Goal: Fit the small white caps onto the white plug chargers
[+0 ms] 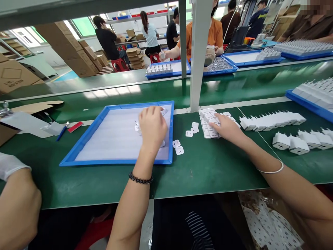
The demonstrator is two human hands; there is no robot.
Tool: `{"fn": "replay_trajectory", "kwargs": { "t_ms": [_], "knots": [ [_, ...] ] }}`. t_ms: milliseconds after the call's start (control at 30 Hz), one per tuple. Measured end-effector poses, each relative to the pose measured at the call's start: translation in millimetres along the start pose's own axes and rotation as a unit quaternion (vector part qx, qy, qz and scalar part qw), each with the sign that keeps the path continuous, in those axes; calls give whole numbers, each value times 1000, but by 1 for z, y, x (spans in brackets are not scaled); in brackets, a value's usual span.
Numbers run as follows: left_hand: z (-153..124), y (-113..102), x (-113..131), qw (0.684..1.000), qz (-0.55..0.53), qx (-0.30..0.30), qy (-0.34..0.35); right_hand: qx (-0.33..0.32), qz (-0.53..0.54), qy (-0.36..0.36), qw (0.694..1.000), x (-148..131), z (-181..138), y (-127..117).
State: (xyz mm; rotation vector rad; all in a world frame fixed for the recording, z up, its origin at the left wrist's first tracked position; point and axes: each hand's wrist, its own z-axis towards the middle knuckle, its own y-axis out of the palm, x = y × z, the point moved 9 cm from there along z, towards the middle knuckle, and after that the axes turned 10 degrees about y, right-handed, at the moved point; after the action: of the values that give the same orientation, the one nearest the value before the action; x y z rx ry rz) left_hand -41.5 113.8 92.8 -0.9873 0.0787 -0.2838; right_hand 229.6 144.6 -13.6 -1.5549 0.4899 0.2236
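Note:
My left hand [153,125], fingers curled, is over the right part of a blue tray [117,161] lined with a white sheet. Whatever its fingers hold is hidden. A white plug charger [137,129] with pins shows just left of that hand, and other white pieces show partly behind it. My right hand [225,126] pinches at a block of small white square covers [208,116], thumb and fingers closed on some of them. Between the tray and the block, several loose covers [179,150] lie flat on the green table.
Rows of white plug chargers [299,143] stand at the right, with a filled blue tray [307,104] beyond. A metal post [197,59] rises behind the covers. Another person's gloved hand [11,166] is at left, near a blue pen [61,132]. Co-workers sit across.

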Motion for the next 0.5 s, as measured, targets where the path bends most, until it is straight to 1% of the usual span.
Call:
{"fn": "replay_trajectory", "kwargs": {
  "t_ms": [67, 133, 200, 300, 333, 400, 433, 467, 500],
  "knots": [
    [-4, 13, 31, 997, -15, -27, 74, -7, 2, -1, 1000, 0, -2, 1],
    [-11, 27, 53, 990, -20, -61, 127, -5, 3, 3, 1000, 1, -2, 0],
    [-19, 43, 68, 981, -22, -105, 161, 2, 5, -3, 1000, 1, 0, -2],
    [-28, 65, 77, 966, -14, -182, 183, 32, 0, -8, 999, 7, 9, -16],
    [-30, 71, 78, 961, -9, -206, 185, 51, -7, 6, 999, 14, 14, -25],
    [-34, 81, 80, 951, 2, -246, 187, 94, -35, 75, 992, 38, 21, -47],
    [-36, 84, 81, 947, 6, -262, 188, 102, -52, 120, 986, 53, 24, -57],
    [-38, 87, 81, 943, 8, -273, 190, 97, -63, 165, 979, 69, 25, -63],
    [-40, 89, 82, 940, 9, -282, 192, 85, -69, 191, 976, 80, 26, -68]
  ]
}}
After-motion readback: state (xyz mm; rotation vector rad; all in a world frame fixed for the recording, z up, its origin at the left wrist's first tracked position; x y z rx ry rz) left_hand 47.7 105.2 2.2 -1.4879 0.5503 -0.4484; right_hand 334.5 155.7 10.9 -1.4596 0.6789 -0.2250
